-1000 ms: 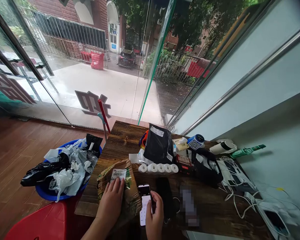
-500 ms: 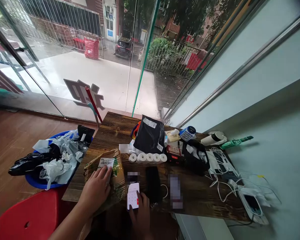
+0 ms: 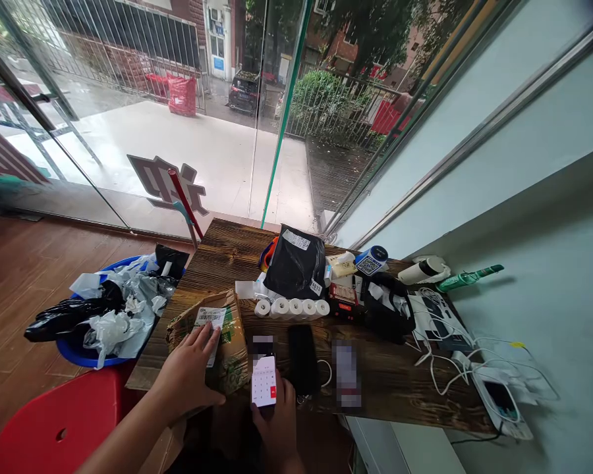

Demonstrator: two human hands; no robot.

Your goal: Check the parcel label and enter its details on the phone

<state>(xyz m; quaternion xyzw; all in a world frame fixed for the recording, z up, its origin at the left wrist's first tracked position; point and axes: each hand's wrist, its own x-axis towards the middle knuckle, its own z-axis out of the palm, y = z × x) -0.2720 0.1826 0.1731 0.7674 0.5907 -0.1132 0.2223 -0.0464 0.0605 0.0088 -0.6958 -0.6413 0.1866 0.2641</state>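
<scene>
My left hand lies on a taped cardboard box, its fingers resting on the white barcode label and its thumb spread out along the near side. My right hand grips the lower end of a phone, thumb at the left corner and fingers along the right edge. A calculator-like keypad with one red key glows on the screen. Just right of that hand a black phone-like object lies on the table, with a white loop beside it.
On the wooden table lie a black mailer bag, several white paper rolls, a black bag and tangled white cables. A blue basin of plastic waste and a red stool stand at left.
My left thumb has spread away from the fingers towards me. My right fingers have come off the phone's screen to its right edge. The box and phone lie nearly where they were.
</scene>
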